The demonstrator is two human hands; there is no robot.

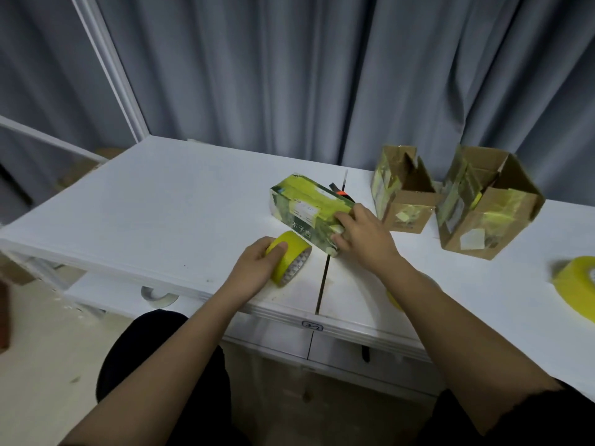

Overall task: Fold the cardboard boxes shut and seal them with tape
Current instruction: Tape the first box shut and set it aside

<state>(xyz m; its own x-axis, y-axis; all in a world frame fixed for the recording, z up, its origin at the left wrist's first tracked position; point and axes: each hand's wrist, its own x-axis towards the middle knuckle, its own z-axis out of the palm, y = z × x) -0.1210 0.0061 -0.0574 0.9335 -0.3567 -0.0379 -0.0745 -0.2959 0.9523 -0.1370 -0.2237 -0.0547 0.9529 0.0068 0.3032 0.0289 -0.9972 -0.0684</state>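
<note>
Left hand [257, 262] grips the yellow tape roll [289, 259] on the table [161, 201], just left of the closed green box [309, 210], whose long axis runs far-left to near-right; right hand [360, 233] clasps its near end, nearer the seam.

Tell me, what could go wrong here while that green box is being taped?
The left hand grips the tape roll near the table edge; if it slips, it could roll off. The right hand holds only one end of the green box, so pulling tape might swing it. The open boxes stand close and could get knocked.
</note>
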